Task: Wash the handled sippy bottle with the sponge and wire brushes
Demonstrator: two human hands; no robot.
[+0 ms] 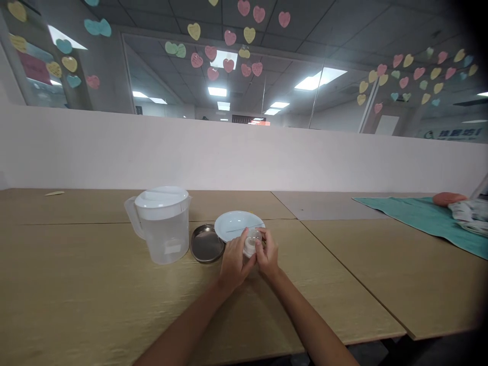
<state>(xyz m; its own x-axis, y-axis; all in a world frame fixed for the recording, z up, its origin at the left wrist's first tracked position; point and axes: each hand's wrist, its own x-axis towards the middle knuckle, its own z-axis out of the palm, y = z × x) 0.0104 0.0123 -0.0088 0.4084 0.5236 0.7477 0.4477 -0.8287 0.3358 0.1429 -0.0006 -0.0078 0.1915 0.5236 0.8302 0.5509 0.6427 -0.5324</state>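
My left hand and my right hand are closed together around a small clear plastic container with a rounded top and a whitish ring. Its lower part is hidden by my fingers. Just behind it lies a white plate, shallow and oval-looking, with a thin stick-like thing across it. To the left of my left hand sits a round metal dish. Beyond that dish stands a translucent pitcher with a white lid and a handle on its left side.
Several wooden tables are pushed together, with seams between them. At the right lies a green cloth, bearing an orange-red thing and a patterned cloth. A low white wall with glass above stands behind.
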